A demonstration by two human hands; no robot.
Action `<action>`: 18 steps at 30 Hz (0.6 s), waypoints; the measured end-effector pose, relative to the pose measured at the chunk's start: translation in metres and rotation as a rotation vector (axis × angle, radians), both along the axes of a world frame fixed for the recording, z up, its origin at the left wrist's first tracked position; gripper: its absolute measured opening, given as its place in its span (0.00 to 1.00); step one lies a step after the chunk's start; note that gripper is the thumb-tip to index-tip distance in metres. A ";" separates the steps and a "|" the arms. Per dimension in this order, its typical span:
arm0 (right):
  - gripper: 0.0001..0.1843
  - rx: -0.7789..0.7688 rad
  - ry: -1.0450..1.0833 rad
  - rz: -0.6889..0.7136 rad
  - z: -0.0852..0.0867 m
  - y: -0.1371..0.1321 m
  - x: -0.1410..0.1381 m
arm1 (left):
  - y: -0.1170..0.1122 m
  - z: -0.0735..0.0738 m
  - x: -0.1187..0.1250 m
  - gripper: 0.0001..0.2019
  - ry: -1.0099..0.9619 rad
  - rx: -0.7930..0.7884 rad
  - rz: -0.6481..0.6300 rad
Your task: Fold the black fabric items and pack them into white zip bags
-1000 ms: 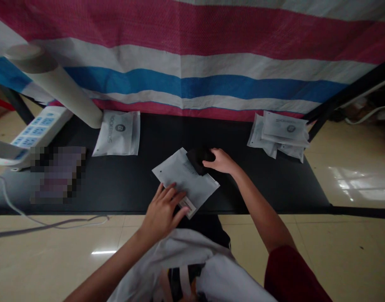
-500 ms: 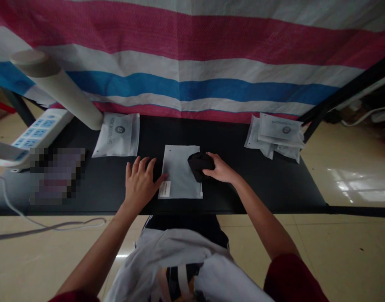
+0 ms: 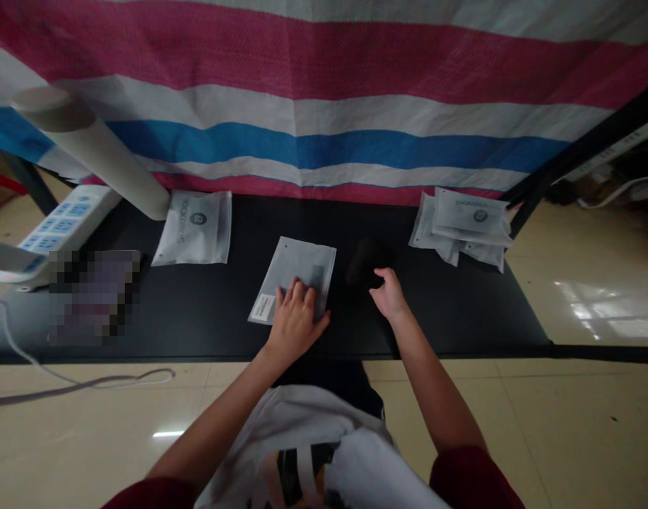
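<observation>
Black counter (image 3: pixel 440 311) under a striped woven tarp (image 3: pixel 302 134): beneath the left hand (image 3: pixel 297 325), spread flat, lies a smooth pale plastic pouch (image 3: pixel 297 272), its long axis slanting toward the person, label at the lower-left corner. The right hand (image 3: pixel 390 295), loosely curled and holding nothing, sits just beside a soft black cloth (image 3: pixel 367 261). Beyond it lie overlapping pouches (image 3: pixel 461 226).

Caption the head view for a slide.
Left hand presses a white pouch on a black table, right hand beside a dark bundle.
</observation>
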State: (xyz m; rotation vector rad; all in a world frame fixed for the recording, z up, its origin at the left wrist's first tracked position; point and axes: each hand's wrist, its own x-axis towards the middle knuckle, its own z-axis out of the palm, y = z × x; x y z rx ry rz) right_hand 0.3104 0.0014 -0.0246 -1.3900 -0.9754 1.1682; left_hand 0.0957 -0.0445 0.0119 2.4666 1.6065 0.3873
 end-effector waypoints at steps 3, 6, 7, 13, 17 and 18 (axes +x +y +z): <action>0.22 -0.010 0.082 0.067 0.008 -0.004 -0.002 | 0.012 0.005 -0.018 0.11 -0.022 -0.045 -0.038; 0.22 0.028 0.111 0.202 0.017 -0.003 -0.004 | 0.027 0.011 -0.031 0.09 -0.058 -0.091 -0.075; 0.22 0.044 0.112 0.247 0.020 0.001 -0.005 | 0.035 0.013 -0.033 0.09 -0.064 -0.093 -0.066; 0.17 0.124 -0.031 0.333 0.040 0.066 -0.014 | 0.113 0.023 -0.022 0.08 -0.241 0.038 0.083; 0.16 0.164 -0.088 0.422 0.042 0.103 -0.025 | 0.156 0.013 -0.013 0.08 -0.538 0.035 0.124; 0.16 0.149 -0.099 0.431 0.041 0.106 -0.026 | 0.161 0.009 -0.013 0.08 -0.604 0.042 0.140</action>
